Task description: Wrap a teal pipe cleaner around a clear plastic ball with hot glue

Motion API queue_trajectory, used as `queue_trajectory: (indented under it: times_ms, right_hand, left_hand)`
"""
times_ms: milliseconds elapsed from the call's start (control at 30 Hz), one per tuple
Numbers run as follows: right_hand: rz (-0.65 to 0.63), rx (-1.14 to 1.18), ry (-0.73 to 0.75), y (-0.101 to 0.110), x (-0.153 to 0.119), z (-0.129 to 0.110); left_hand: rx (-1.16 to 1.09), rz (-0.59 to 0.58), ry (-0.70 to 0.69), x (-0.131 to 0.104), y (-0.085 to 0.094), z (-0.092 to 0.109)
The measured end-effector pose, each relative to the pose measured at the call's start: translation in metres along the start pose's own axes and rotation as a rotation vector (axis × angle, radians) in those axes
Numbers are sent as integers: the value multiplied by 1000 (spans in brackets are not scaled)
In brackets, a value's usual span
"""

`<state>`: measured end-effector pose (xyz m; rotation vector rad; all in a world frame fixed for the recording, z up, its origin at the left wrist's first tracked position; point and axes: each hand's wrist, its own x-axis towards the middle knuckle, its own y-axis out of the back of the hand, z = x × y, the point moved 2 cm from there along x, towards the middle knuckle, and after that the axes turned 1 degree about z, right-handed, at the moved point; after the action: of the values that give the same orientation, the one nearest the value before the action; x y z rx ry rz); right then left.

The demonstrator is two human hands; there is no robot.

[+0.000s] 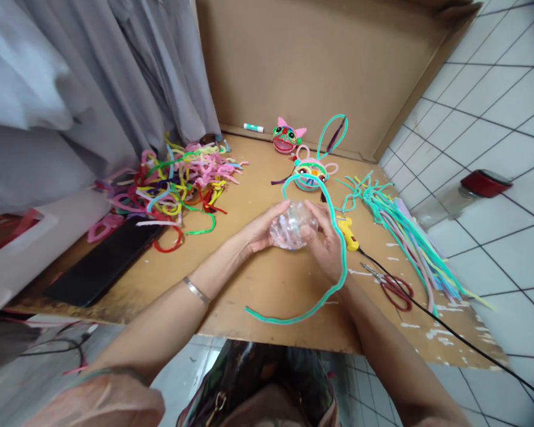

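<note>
A clear, rounded plastic piece (287,228) is held between both hands above the middle of the table. My left hand (264,230) wraps round its left side. On its right side, my right hand (323,240) presses with thumb and fingers. One long turquoise pipe cleaner (343,252) arches up from the plastic piece, passes over the right hand and curls down toward the table's front edge. Behind the hands stand two decorated animal-face figures, one with pink ears (285,139) and one with pink loops and a turquoise loop on top (310,175).
A tangle of coloured pipe cleaners (178,178) and a black phone-like slab (107,261) lie left on the table (231,296). At right are a yellow glue gun (347,233), red-handled scissors (397,292), straight pipe cleaners (409,237) and a black cable. Cardboard (320,71) stands behind.
</note>
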<state>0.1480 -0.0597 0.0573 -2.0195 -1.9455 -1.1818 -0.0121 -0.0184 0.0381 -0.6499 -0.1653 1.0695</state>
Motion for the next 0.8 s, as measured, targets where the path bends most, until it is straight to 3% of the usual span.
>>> queue_trajectory:
  times_ms: [300,800]
  right_hand:
    - [-35,57,-29,-2,2,4]
    - [-42,66,22,5,5,-4]
  left_hand:
    - [23,-4,66,1,7,1]
    - [92,-64,-18,-2,4,7]
